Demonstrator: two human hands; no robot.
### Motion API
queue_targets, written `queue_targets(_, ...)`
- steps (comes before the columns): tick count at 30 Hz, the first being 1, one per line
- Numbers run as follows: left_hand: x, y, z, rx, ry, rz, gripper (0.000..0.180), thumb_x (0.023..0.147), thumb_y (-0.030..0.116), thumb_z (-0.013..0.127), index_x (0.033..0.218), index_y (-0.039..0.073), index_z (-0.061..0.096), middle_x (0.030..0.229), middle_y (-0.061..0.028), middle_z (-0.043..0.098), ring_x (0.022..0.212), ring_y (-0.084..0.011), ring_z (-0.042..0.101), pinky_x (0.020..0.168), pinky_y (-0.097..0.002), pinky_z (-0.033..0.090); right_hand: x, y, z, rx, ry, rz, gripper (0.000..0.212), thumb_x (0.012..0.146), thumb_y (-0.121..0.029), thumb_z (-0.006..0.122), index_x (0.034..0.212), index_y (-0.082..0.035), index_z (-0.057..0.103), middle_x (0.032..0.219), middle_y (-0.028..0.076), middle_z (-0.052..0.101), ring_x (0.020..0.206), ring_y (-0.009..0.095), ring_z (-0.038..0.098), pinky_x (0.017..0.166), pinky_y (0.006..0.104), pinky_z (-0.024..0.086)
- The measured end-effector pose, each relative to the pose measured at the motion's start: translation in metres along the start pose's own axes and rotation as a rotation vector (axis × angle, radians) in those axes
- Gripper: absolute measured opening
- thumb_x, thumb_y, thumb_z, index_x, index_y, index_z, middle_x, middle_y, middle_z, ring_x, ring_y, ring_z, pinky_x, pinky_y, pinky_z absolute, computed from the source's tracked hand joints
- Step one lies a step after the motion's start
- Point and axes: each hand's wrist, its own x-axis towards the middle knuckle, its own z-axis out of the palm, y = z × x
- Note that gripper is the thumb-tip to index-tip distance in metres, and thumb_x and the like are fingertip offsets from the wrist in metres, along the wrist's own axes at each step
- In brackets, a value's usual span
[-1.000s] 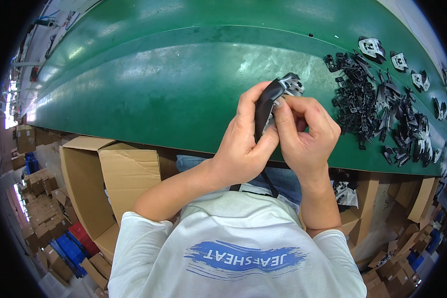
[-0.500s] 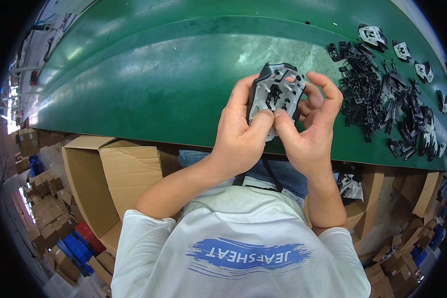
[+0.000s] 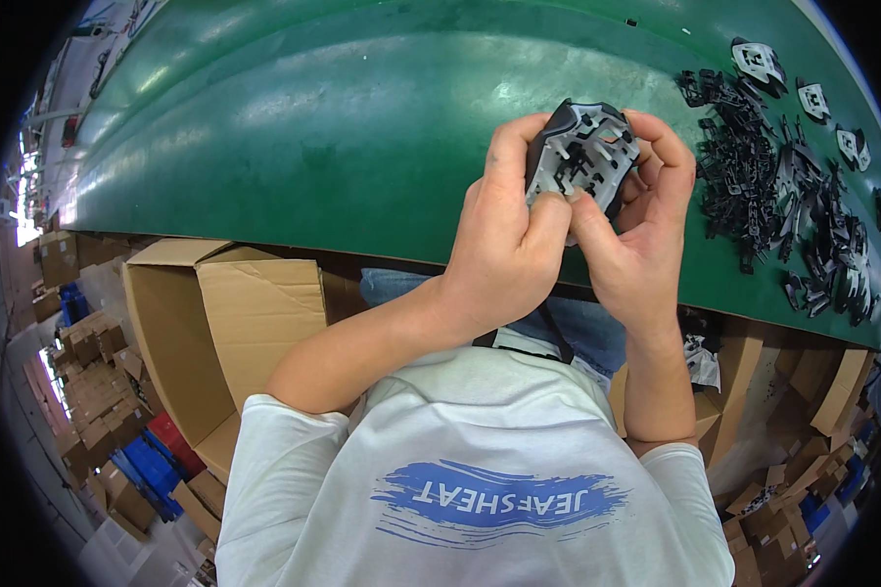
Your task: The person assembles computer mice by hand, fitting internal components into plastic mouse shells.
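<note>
Between my two hands is a computer mouse shell (image 3: 597,147), black outside and grey inside, its hollow side facing up with small black parts set in it. My left hand (image 3: 504,220) grips its left edge, the thumb pressing at the near end. The fingers of my right hand (image 3: 646,210) curl round the right edge, and that thumb also presses the near end, close beside the left one. The shell is held above the green table (image 3: 264,147). My palms and thumbs hide part of its near end.
To the right lies a heap of small black plastic parts (image 3: 739,176). Several grey-and-black shells (image 3: 759,64) lie along its far side. An open cardboard box (image 3: 181,342) stands below the table edge at the left; another box (image 3: 739,377) with parts and a bag is at the right.
Both hands and the mouse shell appear slightly farther right and up in the picture. The view itself has shifted a little. The two-handed grip stays much the same.
</note>
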Motion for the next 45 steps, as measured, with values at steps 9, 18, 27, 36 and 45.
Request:
queue_targets(9,-0.003,0.009,0.005,-0.203,0.024,-0.117,0.049,0.098,-0.005,0.050,0.147,-0.005,0.046,0.132,-0.0145,0.066,0.118,-0.0179,0.064,0.104,-0.0359,0.053,-0.001,-0.011,-0.005,0.008,0.040,-0.055,0.074,0.088,0.011,0.068,0.156,-0.003,0.042,0.127,0.011,0.056,0.105,0.015,0.066,0.090,0.0287,0.057)
queue_targets(18,-0.006,-0.005,-0.001,0.121,-0.010,0.067,0.052,0.098,-0.007,0.046,0.150,-0.006,0.044,0.122,-0.0183,0.073,0.106,-0.0211,0.071,0.095,-0.0349,0.057,-0.006,-0.006,0.006,-0.023,0.025,-0.069,0.076,0.087,0.012,0.066,0.157,-0.003,0.042,0.129,0.011,0.059,0.106,0.015,0.067,0.091,0.0293,0.058)
queue_targets(27,0.001,0.041,-0.007,-0.388,-0.237,-0.285,0.067,0.105,0.002,0.051,0.167,-0.006,0.025,0.155,-0.0212,0.052,0.140,-0.0295,0.056,0.118,-0.0402,0.044,0.005,-0.024,-0.012,0.238,0.000,0.148,0.076,0.087,0.010,0.064,0.159,-0.005,0.043,0.139,0.011,0.059,0.122,0.020,0.066,0.104,0.0345,0.056)
queue_targets(36,-0.025,0.038,-0.076,-0.951,-0.195,-0.549,0.061,0.120,0.046,0.031,0.169,0.011,0.031,0.153,-0.0184,0.058,0.134,-0.0317,0.065,0.108,-0.0488,0.057,0.021,-0.033,0.000,0.365,-0.439,0.296,0.084,0.094,-0.016,0.081,0.166,-0.002,0.040,0.154,0.014,0.054,0.137,0.026,0.056,0.120,0.0423,0.042)
queue_targets(45,-0.113,0.042,-0.274,-0.342,0.434,-0.213,0.059,0.116,0.030,0.049,0.166,0.001,0.037,0.154,-0.0120,0.058,0.140,-0.0253,0.057,0.119,-0.0411,0.044,0.109,-0.014,-0.084,-1.148,-0.065,-0.166,0.042,0.105,-0.027,0.070,0.143,-0.009,0.070,0.126,0.017,0.076,0.111,0.034,0.075,0.097,0.0425,0.057)
